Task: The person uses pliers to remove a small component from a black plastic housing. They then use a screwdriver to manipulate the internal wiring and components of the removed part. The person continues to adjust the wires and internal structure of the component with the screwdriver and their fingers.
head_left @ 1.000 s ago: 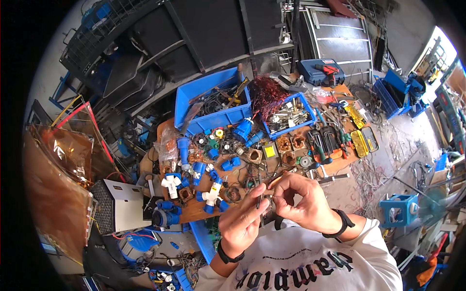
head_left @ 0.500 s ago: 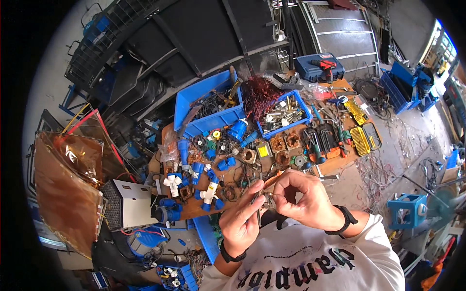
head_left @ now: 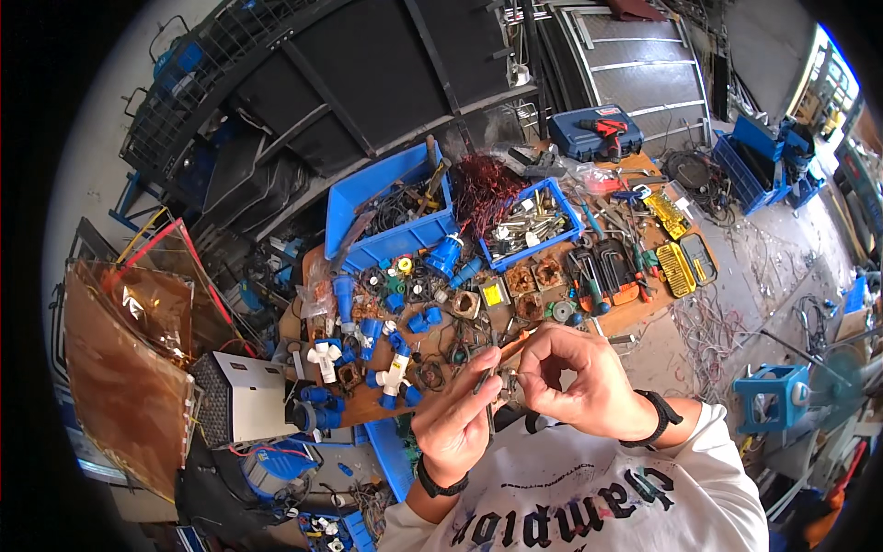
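Observation:
Both my hands are raised over the near edge of the workbench (head_left: pixel 635 329), in front of my white shirt. My left hand (head_left: pixel 451 428) is closed, its fingers pressed against a thin dark strip (head_left: pixel 492 416) that stands up along them; its exact kind does not show. At the right of that strip, between the hands, sits a small metal-coloured piece (head_left: pixel 507 377), too small to name. My right hand (head_left: pixel 584 382) curls thumb and forefinger into a pinch beside it. Whatever lies between those fingertips is too small to make out.
Behind my hands lie rusty square metal pieces (head_left: pixel 529 305), blue-and-white plug connectors (head_left: pixel 395 375), a large blue bin (head_left: pixel 395 248) and a smaller blue crate (head_left: pixel 533 256) of metal parts. Clamps (head_left: pixel 616 262), a yellow bit case (head_left: pixel 679 269) and a red drill (head_left: pixel 607 131) sit farther right.
My right hand has drawn slightly to the right, widening the gap between the hands. My left hand stays nearly in place. The view has shifted a little.

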The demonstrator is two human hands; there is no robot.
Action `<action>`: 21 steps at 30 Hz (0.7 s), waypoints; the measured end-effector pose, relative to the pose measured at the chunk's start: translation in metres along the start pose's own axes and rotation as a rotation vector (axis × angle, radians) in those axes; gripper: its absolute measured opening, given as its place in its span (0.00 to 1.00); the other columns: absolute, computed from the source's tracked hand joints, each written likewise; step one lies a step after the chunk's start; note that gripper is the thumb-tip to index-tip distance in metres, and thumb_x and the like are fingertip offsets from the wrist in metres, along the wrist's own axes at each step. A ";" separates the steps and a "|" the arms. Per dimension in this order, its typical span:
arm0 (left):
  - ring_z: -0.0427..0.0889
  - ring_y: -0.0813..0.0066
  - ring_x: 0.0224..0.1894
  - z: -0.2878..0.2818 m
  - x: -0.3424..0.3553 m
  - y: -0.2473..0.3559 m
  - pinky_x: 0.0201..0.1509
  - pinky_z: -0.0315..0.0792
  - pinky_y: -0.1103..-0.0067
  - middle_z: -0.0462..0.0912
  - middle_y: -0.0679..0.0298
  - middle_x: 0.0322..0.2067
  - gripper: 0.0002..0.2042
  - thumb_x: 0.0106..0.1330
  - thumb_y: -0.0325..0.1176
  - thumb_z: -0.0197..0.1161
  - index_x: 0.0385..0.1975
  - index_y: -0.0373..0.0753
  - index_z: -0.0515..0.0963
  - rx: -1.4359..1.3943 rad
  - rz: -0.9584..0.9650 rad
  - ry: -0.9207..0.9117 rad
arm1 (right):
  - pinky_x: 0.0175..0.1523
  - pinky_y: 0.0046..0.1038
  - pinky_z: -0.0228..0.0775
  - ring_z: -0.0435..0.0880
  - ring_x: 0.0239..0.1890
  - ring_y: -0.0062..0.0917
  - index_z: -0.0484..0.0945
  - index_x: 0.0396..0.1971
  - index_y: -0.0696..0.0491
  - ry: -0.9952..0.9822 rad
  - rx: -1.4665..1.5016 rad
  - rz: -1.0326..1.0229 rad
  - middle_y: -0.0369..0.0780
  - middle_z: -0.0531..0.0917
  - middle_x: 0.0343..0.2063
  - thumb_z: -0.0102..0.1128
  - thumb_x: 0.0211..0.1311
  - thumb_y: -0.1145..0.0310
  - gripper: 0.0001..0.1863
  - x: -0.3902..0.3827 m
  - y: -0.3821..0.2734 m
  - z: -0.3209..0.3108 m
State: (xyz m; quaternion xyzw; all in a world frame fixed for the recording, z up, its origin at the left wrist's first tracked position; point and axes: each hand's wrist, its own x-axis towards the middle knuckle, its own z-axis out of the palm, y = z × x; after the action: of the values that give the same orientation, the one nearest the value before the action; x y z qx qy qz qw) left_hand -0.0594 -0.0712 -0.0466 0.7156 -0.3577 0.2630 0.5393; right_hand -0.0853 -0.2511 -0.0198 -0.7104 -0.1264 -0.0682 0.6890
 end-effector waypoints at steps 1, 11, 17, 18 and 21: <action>0.85 0.52 0.48 0.000 0.000 0.000 0.46 0.82 0.71 0.83 0.44 0.45 0.19 0.55 0.07 0.55 0.43 0.33 0.81 -0.006 -0.004 0.002 | 0.26 0.19 0.68 0.76 0.23 0.14 0.75 0.28 0.57 -0.003 -0.013 0.000 0.34 0.77 0.25 0.66 0.52 0.77 0.07 0.000 0.000 0.000; 0.85 0.52 0.46 -0.002 0.002 0.003 0.46 0.82 0.71 0.83 0.44 0.45 0.19 0.53 0.07 0.55 0.43 0.34 0.81 -0.006 -0.012 -0.001 | 0.27 0.18 0.68 0.77 0.23 0.14 0.75 0.28 0.57 -0.010 -0.034 -0.014 0.34 0.77 0.25 0.67 0.52 0.77 0.08 0.002 -0.003 0.000; 0.84 0.52 0.49 -0.002 -0.005 -0.002 0.49 0.81 0.70 0.80 0.42 0.50 0.17 0.58 0.12 0.59 0.47 0.33 0.78 -0.178 -0.098 0.015 | 0.26 0.18 0.68 0.76 0.24 0.13 0.76 0.29 0.57 -0.017 -0.034 -0.004 0.34 0.78 0.26 0.65 0.54 0.77 0.06 0.002 -0.008 -0.001; 0.83 0.52 0.50 -0.001 -0.007 -0.001 0.49 0.80 0.70 0.79 0.42 0.52 0.17 0.60 0.13 0.60 0.49 0.32 0.77 -0.261 -0.160 0.023 | 0.26 0.18 0.67 0.76 0.24 0.13 0.77 0.29 0.57 -0.022 -0.040 -0.001 0.34 0.78 0.27 0.65 0.54 0.77 0.05 0.002 -0.009 -0.001; 0.82 0.54 0.51 -0.004 -0.010 0.001 0.48 0.82 0.68 0.72 0.41 0.58 0.21 0.65 0.21 0.61 0.58 0.33 0.69 -0.544 -0.347 -0.002 | 0.26 0.16 0.66 0.75 0.23 0.11 0.77 0.30 0.57 0.012 0.009 -0.007 0.34 0.79 0.27 0.63 0.56 0.78 0.04 0.003 -0.011 -0.004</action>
State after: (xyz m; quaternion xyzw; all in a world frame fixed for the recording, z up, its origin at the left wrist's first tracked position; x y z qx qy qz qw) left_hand -0.0664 -0.0648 -0.0527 0.5958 -0.2879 0.0611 0.7472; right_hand -0.0851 -0.2547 -0.0087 -0.7062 -0.1253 -0.0743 0.6928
